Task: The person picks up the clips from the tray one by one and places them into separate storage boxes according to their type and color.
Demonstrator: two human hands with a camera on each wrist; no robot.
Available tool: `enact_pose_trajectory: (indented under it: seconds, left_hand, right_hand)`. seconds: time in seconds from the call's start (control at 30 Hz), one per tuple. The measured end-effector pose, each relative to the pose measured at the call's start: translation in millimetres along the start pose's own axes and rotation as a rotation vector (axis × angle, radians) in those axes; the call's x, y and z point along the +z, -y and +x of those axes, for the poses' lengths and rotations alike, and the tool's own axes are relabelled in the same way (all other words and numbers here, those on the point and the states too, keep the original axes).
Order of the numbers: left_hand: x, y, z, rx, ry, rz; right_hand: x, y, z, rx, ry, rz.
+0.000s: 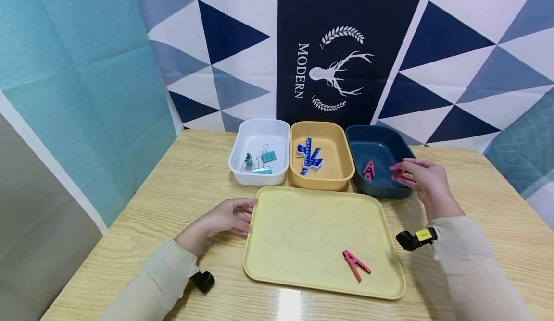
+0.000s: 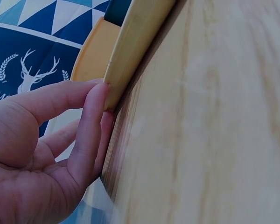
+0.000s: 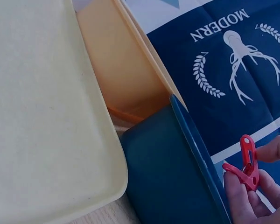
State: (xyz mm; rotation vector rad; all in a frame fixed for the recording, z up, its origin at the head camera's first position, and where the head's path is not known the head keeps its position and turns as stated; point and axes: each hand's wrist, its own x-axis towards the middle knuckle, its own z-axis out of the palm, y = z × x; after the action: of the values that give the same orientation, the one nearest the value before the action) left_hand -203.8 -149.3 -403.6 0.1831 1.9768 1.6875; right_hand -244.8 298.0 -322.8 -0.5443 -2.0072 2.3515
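Note:
My right hand (image 1: 426, 179) pinches a red clothespin (image 3: 248, 163) between thumb and fingers, over the right side of the dark blue bin (image 1: 381, 143). Another red clothespin (image 1: 369, 170) lies inside that bin. My left hand (image 1: 231, 216) grips the left rim of the yellow tray (image 1: 303, 234), its fingertips (image 2: 98, 91) at the edge in the left wrist view. On the tray, toward its front right, lies one more red clothespin (image 1: 356, 265) with its legs spread.
Left of the blue bin stand an orange-yellow bin (image 1: 339, 155) with blue-and-white clips (image 1: 308, 157) and a white bin (image 1: 244, 138) with teal binder clips (image 1: 268, 156). All three bins line the tray's far side on a wooden table (image 1: 182, 177). A patterned cloth (image 1: 242, 47) hangs behind.

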Motion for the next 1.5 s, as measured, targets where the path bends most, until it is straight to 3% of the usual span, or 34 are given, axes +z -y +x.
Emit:
enact_pose_trajectory:
  seconds: [0.63, 0.97, 1.5]
  left_hand:
    - [-1.2, 2.4, 1.8, 0.01, 0.01, 0.003]
    - [-0.3, 0.9, 1.0, 0.002, -0.002, 0.006]
    - [0.7, 0.3, -0.5, 0.002, -0.011, 0.012]
  right_hand:
    - [1.9, -3.1, 8.2, -0.015, -0.024, 0.038]
    - [1.9, -7.9, -1.5, -0.037, -0.056, 0.043]
    - [2.1, -18.7, -20.7, -0.052, -0.017, -0.029]
